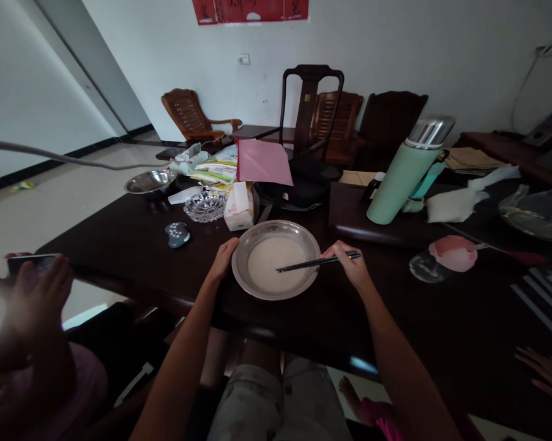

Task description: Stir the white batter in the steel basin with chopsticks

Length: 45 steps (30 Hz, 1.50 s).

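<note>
A round metal bowl (240, 269) stands on the dark table in front of me, with a pale, milky mixture (276, 254) in it. My left hand (224, 258) grips the bowl's left rim. In my right hand (347, 262) is a pair of dark chopsticks (308, 264), slanting over the bowl's right rim. Their tips reach into the mixture near its middle. My right fingers are closed around the upper part of the chopsticks, close to the rim.
Behind the bowl are a tissue pack (239, 211), a glass dish (205, 207) and a pink folder (264, 162). A green thermos (402, 174) stands to the right, near a pink cup (453, 253). At left, another person's hands hold a phone (32, 264); a hand (544, 370) rests at far right.
</note>
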Available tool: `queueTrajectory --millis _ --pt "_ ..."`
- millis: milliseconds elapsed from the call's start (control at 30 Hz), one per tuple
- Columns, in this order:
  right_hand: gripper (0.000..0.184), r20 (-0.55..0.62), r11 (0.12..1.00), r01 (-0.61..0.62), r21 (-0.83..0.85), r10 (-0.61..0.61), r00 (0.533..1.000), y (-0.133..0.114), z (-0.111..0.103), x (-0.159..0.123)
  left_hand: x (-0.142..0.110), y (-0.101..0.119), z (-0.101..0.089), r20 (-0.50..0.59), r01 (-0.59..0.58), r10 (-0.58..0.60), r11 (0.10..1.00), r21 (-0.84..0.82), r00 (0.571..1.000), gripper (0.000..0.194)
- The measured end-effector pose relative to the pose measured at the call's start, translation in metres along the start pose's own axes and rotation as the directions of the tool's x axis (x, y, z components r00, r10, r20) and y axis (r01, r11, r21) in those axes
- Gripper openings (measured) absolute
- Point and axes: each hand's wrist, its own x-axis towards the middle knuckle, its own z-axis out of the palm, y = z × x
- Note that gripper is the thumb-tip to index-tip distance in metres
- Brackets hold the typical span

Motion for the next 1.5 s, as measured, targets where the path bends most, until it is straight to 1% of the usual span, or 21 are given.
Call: queueTrajectory --millis 67,100,200,300,400,467,533,633,733,800,867,933,967,1033,1133,1167,1233,1300,1367,1433,1500 --pt "0.042 0.075 0.997 0.043 -0.059 -0.039 0.996 -0.002 0.005 0.000 -0.001 0.002 0.001 -0.004 -0.004 0.004 1.000 0.001 1.000 0.051" --pt "0.040 0.080 0.994 0.063 -0.089 -0.056 0.995 -0.002 0.007 0.000 -0.001 0.002 0.001 -0.005 0.000 0.000 1.000 -0.002 1.000 0.051" --pt "0.040 -0.041 0.990 0.063 -0.123 -0.068 0.997 0.000 0.003 0.001 -0.002 0.004 0.002 -0.009 0.016 -0.016 1.000 -0.019 1.000 0.051" --pt "0.051 -0.151 0.999 0.013 -0.042 -0.020 0.988 0.003 -0.004 0.001 -0.002 0.003 0.001 -0.008 0.014 -0.014 1.000 -0.008 1.000 0.052" --pt "0.052 -0.055 1.000 0.000 -0.008 0.000 0.998 0.002 -0.002 0.000 -0.002 0.002 0.000 -0.002 0.021 -0.021 1.000 0.002 1.000 0.054" --pt "0.046 0.039 0.998 0.027 -0.051 -0.025 0.999 0.000 0.003 0.000 -0.002 0.001 0.000 0.000 0.024 -0.024 1.000 -0.002 1.000 0.055" --pt "0.040 0.068 0.993 0.060 -0.100 -0.054 0.996 0.000 0.007 0.001 -0.002 0.001 -0.001 0.008 0.020 -0.020 1.000 -0.007 1.000 0.054" --pt "0.039 -0.035 0.991 0.059 -0.117 -0.063 0.997 0.003 0.003 0.002 -0.002 0.001 0.000 0.011 0.016 -0.016 1.000 -0.012 1.000 0.053" --pt "0.049 -0.132 1.000 0.012 -0.029 -0.016 0.991 0.005 -0.003 0.001 -0.003 0.002 0.002 0.007 0.021 -0.021 1.000 -0.008 1.000 0.053" --pt "0.052 -0.086 1.000 -0.007 0.005 0.007 0.996 0.003 -0.002 0.000 -0.003 0.004 0.002 0.004 0.021 -0.021 1.000 -0.009 1.000 0.054" --pt "0.050 0.006 1.000 0.012 -0.021 -0.012 1.000 0.000 0.003 0.000 -0.004 0.004 0.002 0.000 0.014 -0.014 1.000 -0.006 1.000 0.053" --pt "0.044 0.056 0.996 0.053 -0.073 -0.049 0.997 -0.001 0.007 0.000 -0.004 0.004 0.002 0.006 0.014 -0.014 1.000 -0.003 1.000 0.053" --pt "0.041 0.050 0.993 0.068 -0.100 -0.063 0.997 -0.001 0.008 0.001 -0.004 0.004 0.001 0.010 0.019 -0.019 1.000 -0.003 1.000 0.053" --pt "0.040 -0.024 0.990 0.068 -0.124 -0.072 0.997 0.001 0.005 0.002 -0.003 0.004 0.001 0.005 0.030 -0.030 1.000 -0.006 1.000 0.053" --pt "0.049 -0.144 0.999 0.020 -0.049 -0.027 0.989 0.003 -0.003 0.002 -0.003 0.004 0.002 -0.020 0.031 -0.031 1.000 -0.004 0.999 0.052" --pt "0.052 -0.147 1.000 0.004 -0.014 -0.006 0.989 0.003 -0.005 0.002 -0.003 0.004 0.002 -0.022 0.028 -0.028 1.000 -0.004 0.999 0.051" --pt "0.053 -0.085 1.000 -0.014 0.014 0.016 0.996 0.002 -0.004 0.001 -0.003 0.004 0.003 -0.016 0.021 -0.021 1.000 -0.009 1.000 0.051" --pt "0.050 0.010 1.000 0.006 -0.018 -0.006 1.000 -0.001 0.001 0.000 -0.003 0.005 0.003 -0.013 0.022 -0.022 1.000 -0.012 1.000 0.052" --pt "0.044 0.060 0.997 0.044 -0.070 -0.039 0.997 -0.002 0.006 0.001 -0.003 0.006 0.003 -0.018 0.030 -0.030 0.999 -0.012 0.999 0.052" --pt "0.042 0.030 0.992 0.063 -0.110 -0.060 0.998 -0.001 0.006 0.002 -0.004 0.006 0.003 -0.018 0.032 -0.032 0.999 -0.014 0.999 0.052" --pt "0.045 -0.059 0.994 0.050 -0.100 -0.056 0.997 0.001 0.002 0.003 -0.004 0.007 0.004 -0.014 0.021 -0.021 1.000 -0.014 1.000 0.052"
